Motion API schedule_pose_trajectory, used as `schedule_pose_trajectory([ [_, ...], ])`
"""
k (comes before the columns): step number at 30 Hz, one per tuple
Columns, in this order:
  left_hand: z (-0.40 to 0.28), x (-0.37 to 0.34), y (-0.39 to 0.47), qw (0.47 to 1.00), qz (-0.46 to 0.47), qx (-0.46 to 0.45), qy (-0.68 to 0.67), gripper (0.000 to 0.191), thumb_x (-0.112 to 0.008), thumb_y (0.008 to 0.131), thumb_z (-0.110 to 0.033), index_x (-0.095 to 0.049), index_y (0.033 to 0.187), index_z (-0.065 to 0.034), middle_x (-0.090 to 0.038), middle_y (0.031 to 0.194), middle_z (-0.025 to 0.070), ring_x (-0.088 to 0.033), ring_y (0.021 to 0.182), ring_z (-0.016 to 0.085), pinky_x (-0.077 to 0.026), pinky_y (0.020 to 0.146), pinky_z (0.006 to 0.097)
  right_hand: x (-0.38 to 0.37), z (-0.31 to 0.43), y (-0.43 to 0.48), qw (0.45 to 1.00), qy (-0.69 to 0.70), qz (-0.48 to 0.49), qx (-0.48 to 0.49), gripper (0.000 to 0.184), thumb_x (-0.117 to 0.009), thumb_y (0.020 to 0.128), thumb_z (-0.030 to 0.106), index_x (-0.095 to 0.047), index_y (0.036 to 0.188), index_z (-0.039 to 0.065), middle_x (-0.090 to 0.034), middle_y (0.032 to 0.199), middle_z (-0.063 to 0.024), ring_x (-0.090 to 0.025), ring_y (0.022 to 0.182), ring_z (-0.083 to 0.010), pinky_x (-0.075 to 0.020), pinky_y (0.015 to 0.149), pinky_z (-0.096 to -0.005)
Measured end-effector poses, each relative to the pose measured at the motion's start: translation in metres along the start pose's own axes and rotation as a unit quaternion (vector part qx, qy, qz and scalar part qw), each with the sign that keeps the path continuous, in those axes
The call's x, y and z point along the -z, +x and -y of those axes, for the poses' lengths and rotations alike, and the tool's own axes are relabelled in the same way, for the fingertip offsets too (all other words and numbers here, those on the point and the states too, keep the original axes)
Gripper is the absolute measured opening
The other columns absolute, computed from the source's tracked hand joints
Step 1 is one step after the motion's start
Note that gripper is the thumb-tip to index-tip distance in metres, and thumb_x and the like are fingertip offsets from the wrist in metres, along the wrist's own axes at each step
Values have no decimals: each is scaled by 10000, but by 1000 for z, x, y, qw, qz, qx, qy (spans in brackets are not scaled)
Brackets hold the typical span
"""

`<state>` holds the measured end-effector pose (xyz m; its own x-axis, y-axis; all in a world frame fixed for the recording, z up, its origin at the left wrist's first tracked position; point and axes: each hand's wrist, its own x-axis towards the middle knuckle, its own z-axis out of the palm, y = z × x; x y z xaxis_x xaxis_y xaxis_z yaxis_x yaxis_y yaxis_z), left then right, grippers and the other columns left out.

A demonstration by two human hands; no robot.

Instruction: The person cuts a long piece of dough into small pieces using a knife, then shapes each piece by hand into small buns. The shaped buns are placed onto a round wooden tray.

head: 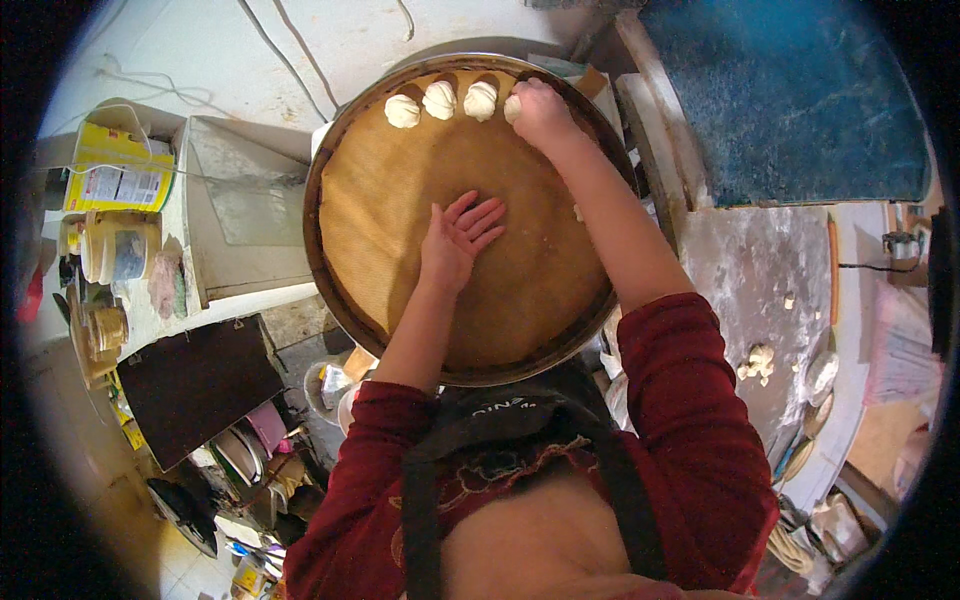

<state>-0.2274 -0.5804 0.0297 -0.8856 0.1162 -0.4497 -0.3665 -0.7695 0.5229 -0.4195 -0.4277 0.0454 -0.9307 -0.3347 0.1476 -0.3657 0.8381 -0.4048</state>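
Observation:
A large round steamer tray (310,225) lined with tan mesh cloth lies before me. Along its far edge sit several pleated pieces of white dough, among them one at the left end (402,111) and one nearer the middle (480,100). At the right end of this row, my right hand (541,112) has its fingers around another dough piece (513,109), partly hidden by the hand. My left hand (459,238) hovers over the middle of the cloth, palm up, fingers apart, holding nothing. A bit of white dough (578,213) shows beside my right forearm.
To the right is a floured work surface (757,270) with dough scraps (759,361) and a blue board (795,105) beyond it. At left stand an open box-like container (247,259), a yellow-labelled tub (124,169) and a dark panel (202,386). Cables hang beyond the tray.

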Motion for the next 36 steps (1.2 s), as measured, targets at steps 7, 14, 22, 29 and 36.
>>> schedule_pose_trajectory([
  [7,-1,-1,0,1000,-6,10,28,658,-196,968,-518,-320,1339,11,-449,1318,256,-457,1216,381,-406,984,487,43,-15,-21,994,17,79,-69,653,-778,593,186,-524,1179,51,-543,1151,-177,-531,1076,-333,-450,915,-409],
  [14,-3,-5,-1,999,-2,5,36,626,-187,979,-492,-330,1311,19,-463,1290,272,-467,1200,393,-400,986,491,29,-20,-43,995,34,-10,-96,248,-649,716,150,-604,903,-5,-588,983,-205,-579,920,-372,-477,830,-455],
  [22,-3,-6,-1,999,-13,3,36,613,-185,984,-475,-328,1315,21,-452,1297,283,-468,1195,403,-403,984,496,18,-10,-27,994,-9,31,-104,415,-683,673,100,-590,1070,21,-553,1095,-168,-530,1064,-322,-446,911,-388],
  [29,-2,-3,-1,999,-19,-5,43,602,-197,986,-468,-333,1311,20,-457,1291,282,-464,1203,398,-413,980,487,52,-23,-54,993,103,-26,-52,609,-747,660,236,-525,1178,6,-533,1169,-196,-494,1127,-356,-427,942,-445],
  [36,-3,-4,-2,999,-3,-2,45,600,-231,979,-472,-336,1321,10,-434,1325,268,-436,1233,397,-365,1028,503,64,-20,-94,976,46,99,-190,501,-716,649,248,-598,1093,47,-577,1150,-167,-552,1077,-301,-435,939,-369],
])
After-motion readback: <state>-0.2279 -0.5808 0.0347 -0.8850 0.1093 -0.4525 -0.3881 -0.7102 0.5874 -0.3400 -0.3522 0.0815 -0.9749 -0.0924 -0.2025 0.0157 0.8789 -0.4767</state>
